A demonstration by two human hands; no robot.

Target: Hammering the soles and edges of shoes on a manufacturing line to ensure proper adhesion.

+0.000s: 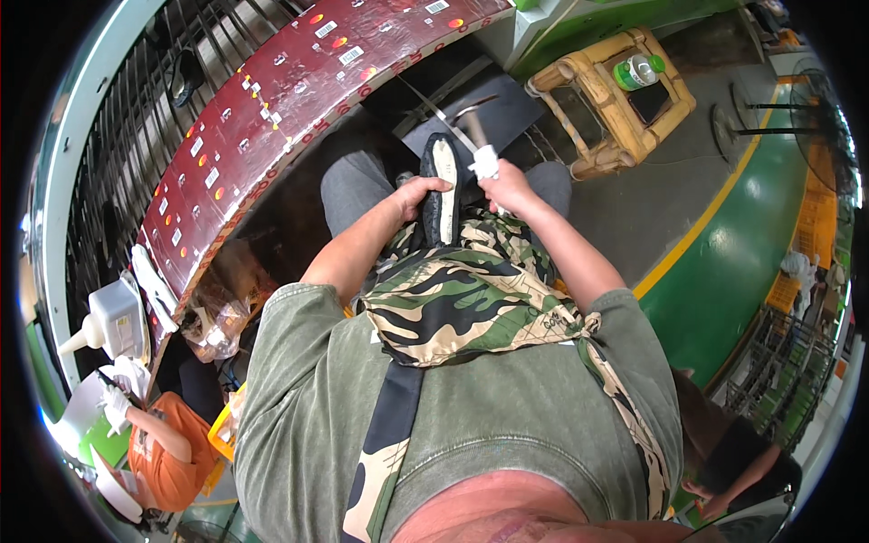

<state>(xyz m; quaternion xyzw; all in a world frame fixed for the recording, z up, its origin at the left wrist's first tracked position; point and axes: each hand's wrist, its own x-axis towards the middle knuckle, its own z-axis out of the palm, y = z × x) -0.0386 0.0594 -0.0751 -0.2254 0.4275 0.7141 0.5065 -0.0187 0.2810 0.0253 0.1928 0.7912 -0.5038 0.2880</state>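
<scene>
A dark shoe upper (431,210) with a pale sole side (444,167) facing up stands lengthwise between my knees. My left hand (420,195) grips it from the left, the thumb pressed on the pale surface. Just to the right, my right hand (510,187) is wrapped round a hammer-like tool (486,162) with a white-wrapped grip. Its narrow shaft points away from me and ends in a slim curved head, slightly blurred. The tool appears apart from the shoe. A camouflage apron (471,303) covers my lap beneath both hands.
Ahead on the left curves a dark red bench top (272,118) with stickers. A bamboo stool (625,136) at the far right carries a green-capped bottle (638,71). A plastic squeeze container (118,321) stands at left. Another person in orange (167,452) works at lower left.
</scene>
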